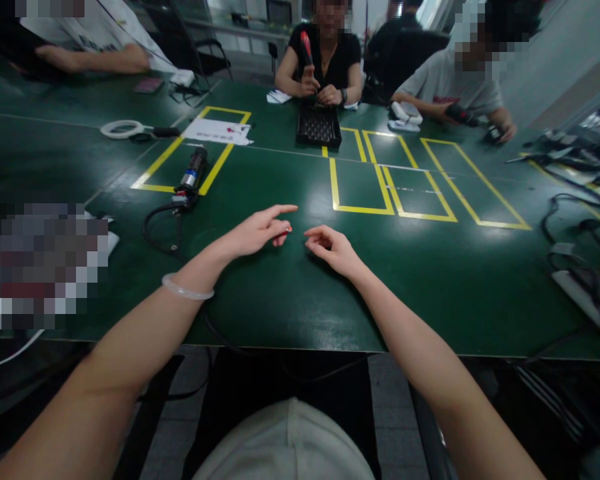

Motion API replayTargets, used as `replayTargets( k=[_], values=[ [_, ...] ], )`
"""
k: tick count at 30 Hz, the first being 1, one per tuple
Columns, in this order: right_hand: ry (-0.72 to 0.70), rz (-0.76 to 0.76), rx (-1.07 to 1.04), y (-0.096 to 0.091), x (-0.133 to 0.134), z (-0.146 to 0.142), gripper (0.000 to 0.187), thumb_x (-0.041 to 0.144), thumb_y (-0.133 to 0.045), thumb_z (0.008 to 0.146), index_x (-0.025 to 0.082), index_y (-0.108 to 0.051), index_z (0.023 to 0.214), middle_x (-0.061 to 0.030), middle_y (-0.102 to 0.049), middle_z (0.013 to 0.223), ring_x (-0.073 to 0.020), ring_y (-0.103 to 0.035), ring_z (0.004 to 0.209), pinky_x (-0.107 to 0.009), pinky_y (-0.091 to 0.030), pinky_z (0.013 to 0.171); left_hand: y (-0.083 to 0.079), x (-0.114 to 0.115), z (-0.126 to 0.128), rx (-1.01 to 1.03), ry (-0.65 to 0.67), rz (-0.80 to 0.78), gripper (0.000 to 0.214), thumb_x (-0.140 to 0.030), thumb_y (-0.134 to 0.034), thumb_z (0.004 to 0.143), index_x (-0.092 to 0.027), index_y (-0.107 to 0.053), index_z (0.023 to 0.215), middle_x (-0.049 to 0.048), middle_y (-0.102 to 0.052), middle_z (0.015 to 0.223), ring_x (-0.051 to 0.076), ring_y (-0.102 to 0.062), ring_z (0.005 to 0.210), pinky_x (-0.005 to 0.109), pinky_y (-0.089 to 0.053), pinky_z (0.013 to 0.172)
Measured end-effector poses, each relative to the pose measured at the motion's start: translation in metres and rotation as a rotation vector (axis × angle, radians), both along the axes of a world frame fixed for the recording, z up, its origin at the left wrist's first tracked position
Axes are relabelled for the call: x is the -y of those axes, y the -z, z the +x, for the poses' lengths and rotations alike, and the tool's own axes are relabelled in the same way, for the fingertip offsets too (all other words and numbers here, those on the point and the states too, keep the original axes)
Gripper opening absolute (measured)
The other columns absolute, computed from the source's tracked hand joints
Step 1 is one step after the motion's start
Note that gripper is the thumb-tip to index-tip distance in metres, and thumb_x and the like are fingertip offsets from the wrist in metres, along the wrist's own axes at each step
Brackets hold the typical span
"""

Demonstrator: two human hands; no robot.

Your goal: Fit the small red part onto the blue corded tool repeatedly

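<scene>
Above the green table, near its middle, my left hand has its index finger stretched out to the right. Its thumb and other fingers are closed on a small red piece, too small to identify. A pale bracelet circles my left wrist. Just to the right, apart from the left hand, is my right hand. Its fingers are curled toward the thumb, and whatever they hold, if anything, is hidden. A black cylindrical device with a cable lies beyond my left hand.
Yellow tape rectangles mark the table. Across it, a person holds a red-and-black tool behind a black tray. Another person handles dark devices at right. Paper lies far left; cables clutter the right side.
</scene>
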State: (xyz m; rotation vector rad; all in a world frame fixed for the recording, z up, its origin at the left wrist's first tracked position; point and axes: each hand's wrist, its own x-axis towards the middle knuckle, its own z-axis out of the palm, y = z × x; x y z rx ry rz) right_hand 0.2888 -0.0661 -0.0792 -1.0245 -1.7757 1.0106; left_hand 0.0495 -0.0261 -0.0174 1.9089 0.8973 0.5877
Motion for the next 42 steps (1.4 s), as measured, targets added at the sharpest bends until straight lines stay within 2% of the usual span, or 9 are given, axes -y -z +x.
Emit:
replayTargets(
  k=[3, 7, 11, 15, 19, 23, 29, 36, 42],
  values=[
    [-0.105, -0.064, -0.11, -0.003, 0.003, -0.005, 0.039, 0.039, -0.071, 0.086, 0.019, -0.06, 0.117, -0.0014, -0.068, 0.091, -0.012, -0.06, 0.073, -0.027, -0.049, 0.07, 0.004, 0.015, 0.014, 0.008, 0.181, -0.103, 0.065, -0.039, -0.05, 0.101, -0.009, -0.033, 0.156, 0.0012, -0.059, 0.072, 0.014, -0.056, 0.066, 0.025, -0.043, 0.064],
    [-0.16, -0.099, -0.126, -0.008, 0.007, -0.01, 0.035, 0.045, -0.074, 0.084, 0.018, -0.061, 0.101, -0.0009, -0.067, 0.085, -0.0117, -0.058, 0.07, -0.027, -0.049, 0.069, 0.012, 0.017, 0.017, -0.005, 0.251, -0.131, 0.07, -0.042, -0.051, 0.1, -0.009, -0.029, 0.158, 0.0006, -0.06, 0.071, 0.014, -0.056, 0.066, 0.025, -0.044, 0.065],
    [-0.119, -0.101, -0.119, -0.011, 0.008, -0.01, 0.033, 0.047, -0.074, 0.083, 0.019, -0.062, 0.096, 0.0, -0.065, 0.081, -0.0121, -0.057, 0.069, -0.028, -0.049, 0.068, 0.018, 0.011, 0.014, 0.012, 0.197, -0.108, 0.061, -0.045, -0.048, 0.101, -0.01, -0.039, 0.151, 0.004, -0.066, 0.079, 0.017, -0.063, 0.076, 0.029, -0.049, 0.073],
    [-0.028, -0.094, -0.116, -0.011, 0.006, -0.007, 0.032, 0.048, -0.073, 0.082, 0.02, -0.062, 0.095, -0.0005, -0.065, 0.081, -0.0131, -0.057, 0.07, -0.029, -0.049, 0.069, 0.021, 0.007, 0.011, 0.043, 0.093, -0.037, 0.044, -0.047, -0.052, 0.098, -0.012, -0.057, 0.125, 0.0089, -0.069, 0.097, 0.019, -0.066, 0.087, 0.033, -0.051, 0.082],
    [0.02, -0.107, -0.138, -0.008, 0.003, -0.005, 0.034, 0.049, -0.074, 0.08, 0.02, -0.063, 0.094, -0.0012, -0.067, 0.083, -0.0134, -0.058, 0.07, -0.029, -0.049, 0.068, 0.02, 0.009, 0.011, 0.048, 0.067, 0.072, 0.037, -0.041, -0.068, 0.088, -0.014, -0.06, 0.113, 0.0092, -0.069, 0.107, 0.02, -0.066, 0.094, 0.034, -0.052, 0.087],
    [0.009, -0.134, -0.176, -0.004, 0.001, -0.006, 0.034, 0.048, -0.075, 0.079, 0.02, -0.062, 0.095, -0.0013, -0.067, 0.084, -0.0135, -0.059, 0.071, -0.029, -0.05, 0.07, 0.018, 0.013, 0.014, 0.004, 0.053, 0.173, 0.027, -0.035, -0.066, 0.089, -0.016, -0.063, 0.107, 0.0068, -0.07, 0.104, 0.019, -0.067, 0.093, 0.034, -0.051, 0.089],
    [-0.025, -0.13, -0.219, -0.004, 0.003, -0.007, 0.037, 0.043, -0.078, 0.077, 0.021, -0.061, 0.1, -0.0013, -0.067, 0.089, -0.0122, -0.059, 0.072, -0.028, -0.051, 0.069, 0.017, 0.015, 0.015, -0.012, 0.007, 0.197, 0.026, -0.038, -0.063, 0.092, -0.015, -0.064, 0.105, 0.0076, -0.07, 0.101, 0.02, -0.067, 0.094, 0.033, -0.052, 0.089],
    [-0.032, -0.234, -0.272, -0.004, -0.001, -0.004, 0.04, 0.053, -0.076, 0.079, 0.018, -0.064, 0.093, -0.0027, -0.07, 0.081, -0.013, -0.063, 0.069, -0.029, -0.053, 0.068, 0.017, 0.017, 0.018, -0.012, 0.034, 0.234, 0.03, -0.036, -0.062, 0.093, -0.017, -0.062, 0.116, 0.007, -0.072, 0.104, 0.02, -0.068, 0.098, 0.033, -0.051, 0.09],
    [-0.042, -0.266, -0.293, -0.005, 0.0, -0.004, 0.042, 0.053, -0.078, 0.077, 0.019, -0.062, 0.095, -0.0009, -0.071, 0.078, -0.0122, -0.063, 0.067, -0.027, -0.052, 0.066, 0.019, 0.016, 0.019, -0.042, 0.001, 0.246, 0.032, -0.044, -0.061, 0.094, -0.016, -0.066, 0.11, 0.008, -0.073, 0.103, 0.021, -0.069, 0.096, 0.033, -0.052, 0.09]
  ],
)
